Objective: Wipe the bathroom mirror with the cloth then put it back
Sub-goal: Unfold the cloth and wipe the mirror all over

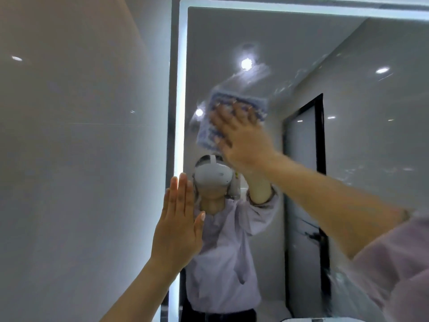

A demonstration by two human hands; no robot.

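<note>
We face the bathroom mirror (pixel 290 43), its edge a lit strip (pixel 182 89), with wet streaks showing on the upper glass. Our left hand (pixel 178 226) is raised flat by the mirror's left edge, fingers (pixel 181 191) straight and together, holding nothing; we cannot tell whether it touches. Our right hand (pixel 241 138) presses the blue-and-white cloth (pixel 207 133) against the upper glass with straight, spread fingers, not gripping it. We judge the wiping to be under way. Next calls for even sweeps across the streaks, then returning the cloth.
</note>
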